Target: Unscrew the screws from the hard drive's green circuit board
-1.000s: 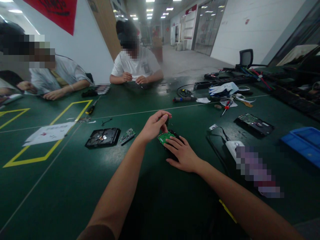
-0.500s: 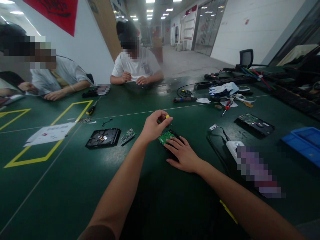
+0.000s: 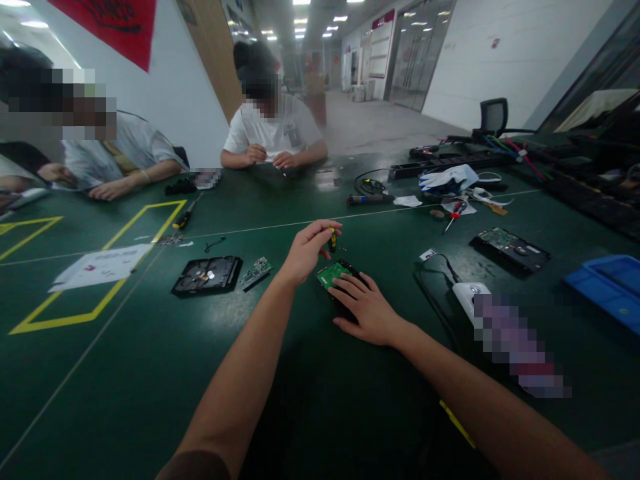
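Note:
My left hand (image 3: 309, 252) is closed around the yellow and black handle of a screwdriver (image 3: 333, 240), which stands upright above the far end of a hard drive (image 3: 329, 274). The fingers are at the handle's top, and the screwdriver's tip cannot be made out. The hard drive lies on the table with its green circuit board facing up. My right hand (image 3: 369, 310) rests flat over the drive's near part with the fingers spread, hiding much of it. A few tiny specks, perhaps screws (image 3: 343, 249), lie just beyond the drive.
To the left are another hard drive (image 3: 207, 275) and a loose circuit board (image 3: 257, 273). Rightward lie a white cabled device (image 3: 470, 293), a third drive (image 3: 511, 250) and a blue tray (image 3: 607, 287). A red screwdriver (image 3: 454, 217) lies farther back. Two people sit across the table.
My left fingers have shifted on the screwdriver, opening out somewhat from the handle's top so that more of the handle shows. My right hand and the hard drive have stayed put.

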Motion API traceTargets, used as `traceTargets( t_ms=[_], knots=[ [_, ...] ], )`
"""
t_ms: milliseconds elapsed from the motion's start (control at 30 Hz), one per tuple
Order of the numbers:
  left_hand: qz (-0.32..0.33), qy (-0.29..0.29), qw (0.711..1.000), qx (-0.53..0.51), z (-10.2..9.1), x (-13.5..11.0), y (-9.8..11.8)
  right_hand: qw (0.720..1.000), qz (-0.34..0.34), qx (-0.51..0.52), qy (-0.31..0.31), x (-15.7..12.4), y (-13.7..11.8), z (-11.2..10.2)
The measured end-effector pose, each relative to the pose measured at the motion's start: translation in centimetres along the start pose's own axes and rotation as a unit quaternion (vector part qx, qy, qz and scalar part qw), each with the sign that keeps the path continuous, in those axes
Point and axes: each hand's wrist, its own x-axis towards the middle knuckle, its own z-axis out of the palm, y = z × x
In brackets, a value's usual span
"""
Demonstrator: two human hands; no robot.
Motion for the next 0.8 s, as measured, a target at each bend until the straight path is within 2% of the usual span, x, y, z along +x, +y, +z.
traceTargets(
  t_ms=[100,167,367,467,600,700,800],
  knots=[
    [-0.024,-0.018,0.997,-0.066,0.15,0.00,-0.30,1.000,0.002,-0.001,-0.002,0.02,-0.03,-0.10],
    [-0.020,-0.027,0.997,-0.068,0.24,0.03,-0.50,1.000,0.001,-0.002,-0.003,0.02,-0.04,-0.14],
    [0.045,0.007,0.997,0.067,0.19,-0.01,-0.37,1.000,0.002,-0.004,-0.003,0.05,-0.10,-0.27],
    [0.050,0.002,0.995,0.088,-0.09,-0.12,-0.05,1.000,0.003,0.000,-0.005,0.02,-0.17,-0.40],
    [0.031,-0.019,0.999,0.034,-0.24,-0.17,0.10,1.000,0.003,0.002,-0.004,-0.03,-0.21,-0.41],
    [-0.017,-0.050,0.997,-0.050,0.06,-0.26,0.13,1.000,0.004,-0.001,-0.004,-0.03,-0.18,-0.31],
    [-0.046,-0.056,0.989,-0.125,0.51,-0.33,0.17,1.000,0.005,-0.001,-0.004,0.00,-0.14,-0.17]
  ],
)
